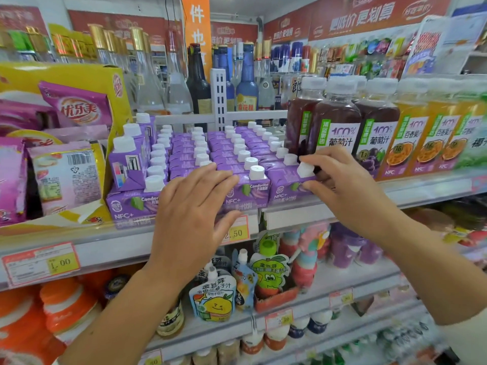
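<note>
You stand at a shop's white metal shelf rail (118, 248), low in the frame, with a yellow price tag reading 2.50 (237, 231) clipped at its middle and white fruit-drink pouches (213, 299) on the tier beneath. Your left forearm rises from the bottom left; your right one slants in from the lower right edge.

On the shelf at centre frame sit rows of purple cardboard juice cartons with white screw caps (184, 151). Your left hand (195, 206) lies released, palm down, over the front middle carton (245, 193), with its fingers nearly straight and spread across the top and the thumb against the front face. Your right hand (340, 183) grasps the front right carton (286, 187), forefinger hooked over its white cap (305, 169) and thumb pressed to the front face.

Just beside that carton, to the right, stand dark grape-juice plastic bottles (334, 119), then orange juice bottles (411, 127). At left a yellow cardboard display box (66, 75) holds pink packets (79, 106). Behind, in the upper middle, glass liquor bottles (197, 80) crowd the next shelf, under red banners (355, 17).
</note>
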The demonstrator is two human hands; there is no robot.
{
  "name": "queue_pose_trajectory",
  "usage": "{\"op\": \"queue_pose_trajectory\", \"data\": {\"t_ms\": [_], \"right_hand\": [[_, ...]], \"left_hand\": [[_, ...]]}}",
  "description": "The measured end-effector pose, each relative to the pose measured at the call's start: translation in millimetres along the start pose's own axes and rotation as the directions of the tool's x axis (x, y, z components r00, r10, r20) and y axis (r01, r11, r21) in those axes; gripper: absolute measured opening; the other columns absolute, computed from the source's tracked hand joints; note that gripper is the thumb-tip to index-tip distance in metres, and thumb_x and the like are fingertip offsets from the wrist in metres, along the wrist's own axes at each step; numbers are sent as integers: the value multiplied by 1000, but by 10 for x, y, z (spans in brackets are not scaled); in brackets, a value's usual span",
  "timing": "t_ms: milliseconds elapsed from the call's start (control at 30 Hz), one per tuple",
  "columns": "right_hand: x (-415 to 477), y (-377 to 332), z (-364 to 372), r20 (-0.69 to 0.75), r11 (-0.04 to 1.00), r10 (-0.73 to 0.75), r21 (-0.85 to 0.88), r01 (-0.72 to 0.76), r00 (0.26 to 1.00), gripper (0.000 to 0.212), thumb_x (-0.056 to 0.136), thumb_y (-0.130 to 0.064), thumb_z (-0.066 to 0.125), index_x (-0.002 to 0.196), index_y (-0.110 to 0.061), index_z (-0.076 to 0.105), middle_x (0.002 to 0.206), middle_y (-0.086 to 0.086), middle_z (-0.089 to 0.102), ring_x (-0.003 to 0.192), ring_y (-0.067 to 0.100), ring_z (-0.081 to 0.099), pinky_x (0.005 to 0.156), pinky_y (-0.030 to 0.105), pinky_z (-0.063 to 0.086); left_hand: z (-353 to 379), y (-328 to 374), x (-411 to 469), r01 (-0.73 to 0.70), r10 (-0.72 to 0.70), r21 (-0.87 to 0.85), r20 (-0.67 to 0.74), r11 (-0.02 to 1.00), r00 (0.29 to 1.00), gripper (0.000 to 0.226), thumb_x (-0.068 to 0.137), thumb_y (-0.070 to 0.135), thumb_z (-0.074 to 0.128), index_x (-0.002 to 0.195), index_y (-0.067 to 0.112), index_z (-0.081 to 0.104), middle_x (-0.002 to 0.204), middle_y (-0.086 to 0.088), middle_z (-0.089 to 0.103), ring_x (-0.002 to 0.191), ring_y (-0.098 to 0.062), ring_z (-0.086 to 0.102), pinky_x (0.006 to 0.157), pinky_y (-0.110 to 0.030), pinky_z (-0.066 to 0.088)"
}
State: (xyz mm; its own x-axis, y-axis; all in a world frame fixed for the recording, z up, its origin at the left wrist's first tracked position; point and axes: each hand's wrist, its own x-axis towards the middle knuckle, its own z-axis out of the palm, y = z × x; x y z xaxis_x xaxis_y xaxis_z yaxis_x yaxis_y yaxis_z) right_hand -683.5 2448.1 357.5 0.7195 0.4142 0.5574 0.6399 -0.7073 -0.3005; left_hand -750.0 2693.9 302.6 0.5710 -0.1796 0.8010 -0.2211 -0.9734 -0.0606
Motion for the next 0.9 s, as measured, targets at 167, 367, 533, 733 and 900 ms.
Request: {"op": "queue_pose_trajectory", "data": {"t_ms": [167,367,533,733,900], "right_hand": [[44,-45,-190,-58,998,-54,-32,52,997,33,93,-18,62,126,-22,64,110,-18,51,78,-2,58,84,9,43],[618,-225,-505,157,902,-304,-271,337,940,19,90,-25,67,106,-31,75,100,-9,69,101,12,50,89,36,47],[1122,-399,-563,571,698,-212,-479,532,793,29,91,-32,65,118,-41,66,93,-23,56,106,8,46,78,22,32],[1304,-443,-422,752,613,-87,-476,630,653,33,89,-32,67,121,-38,65,79,-27,57,103,9,51,84,28,44],[1335,-411,-372,757,608,-34,-502,615,652,33,89,-32,66,121,-36,65,77,-23,49,96,8,51,79,26,43]], "left_hand": [[-33,36,26,17,-17,-14,-2,1000,1000,51,88,47,59,132,21,59,138,4,57,134,-18,45,109,-40,27],[-40,55,190,-29,30,23,-32,999,999,48,89,45,60,130,22,61,135,6,61,132,-17,49,106,-45,29],[44,-16,184,-67,71,67,-60,996,996,40,93,44,59,124,21,67,124,5,67,123,-17,57,102,-44,33],[72,-42,151,-89,97,81,-100,993,990,39,95,44,59,123,19,67,120,5,68,118,-18,58,99,-39,34],[76,-46,150,-95,101,71,-93,993,991,39,96,45,58,124,19,67,120,5,67,117,-19,59,99,-38,34]]}}
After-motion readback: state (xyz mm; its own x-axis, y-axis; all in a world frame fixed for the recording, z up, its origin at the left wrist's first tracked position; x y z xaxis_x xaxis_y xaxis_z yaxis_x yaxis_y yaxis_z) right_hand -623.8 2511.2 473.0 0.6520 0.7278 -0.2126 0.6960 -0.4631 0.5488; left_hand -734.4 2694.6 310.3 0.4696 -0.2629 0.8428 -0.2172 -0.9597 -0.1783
